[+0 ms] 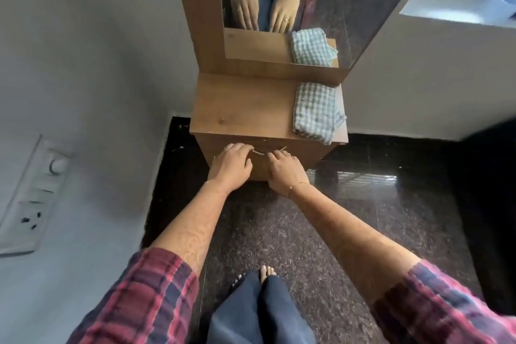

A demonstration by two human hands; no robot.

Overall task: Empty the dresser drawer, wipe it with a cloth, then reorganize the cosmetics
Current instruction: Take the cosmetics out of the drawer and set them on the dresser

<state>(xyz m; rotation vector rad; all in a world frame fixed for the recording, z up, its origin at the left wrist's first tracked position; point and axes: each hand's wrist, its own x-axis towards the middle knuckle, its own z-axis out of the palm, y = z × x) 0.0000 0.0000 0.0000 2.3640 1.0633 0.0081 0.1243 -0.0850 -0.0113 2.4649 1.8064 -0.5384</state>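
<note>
Head view: the left hand (233,165) and right hand (282,169) curl their fingers around the metal handle (261,152) of the closed drawer (268,159). Checked cloth (317,112) lies on the dresser top (240,109). Opening stage, apparently; next calls for a straight pull.

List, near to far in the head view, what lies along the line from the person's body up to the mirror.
Bare foot → dark stone floor → left hand and right hand at the drawer handle → dresser top → folded checked cloth → mirror.
</note>
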